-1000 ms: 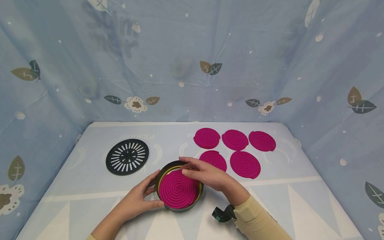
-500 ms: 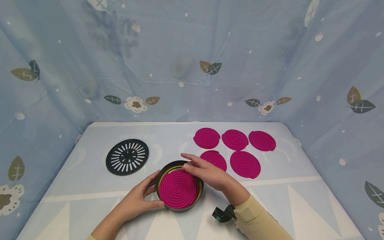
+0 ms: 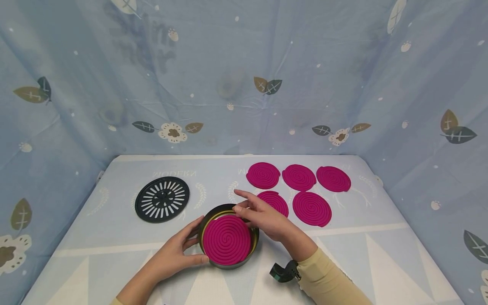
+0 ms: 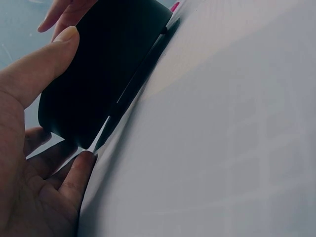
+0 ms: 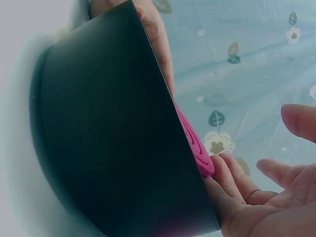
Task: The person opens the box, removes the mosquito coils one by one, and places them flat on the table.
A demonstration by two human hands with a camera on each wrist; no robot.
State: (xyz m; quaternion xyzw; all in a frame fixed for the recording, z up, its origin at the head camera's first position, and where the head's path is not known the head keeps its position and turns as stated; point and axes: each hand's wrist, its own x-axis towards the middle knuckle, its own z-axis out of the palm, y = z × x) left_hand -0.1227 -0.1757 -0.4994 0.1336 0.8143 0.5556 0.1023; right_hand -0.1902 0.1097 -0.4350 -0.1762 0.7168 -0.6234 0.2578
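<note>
A round black tin (image 3: 201, 244) with a yellowish inner rim stands near the front of the table. Inside it lies a magenta mosquito coil (image 3: 227, 239), its edge poking above the rim in the right wrist view. My left hand (image 3: 176, 256) grips the tin's left side, thumb at the front and fingers behind. Over the tin's far right rim is my right hand (image 3: 269, 220), its thumb and index finger spread apart. Its other fingers touch the rim beside the coil's edge in the right wrist view. The tin's floor is mostly hidden.
A black slotted lid (image 3: 162, 199) lies flat left of the tin. Several more coils (image 3: 299, 177) lie at the back right, the nearest one (image 3: 275, 202) partly behind my right hand. A patterned blue cloth (image 3: 228, 76) surrounds the table (image 3: 126, 250).
My right hand's fingertips have lifted up and away from the coil. The coil has shifted slightly right in the tin. My left hand and the tin have barely moved.
</note>
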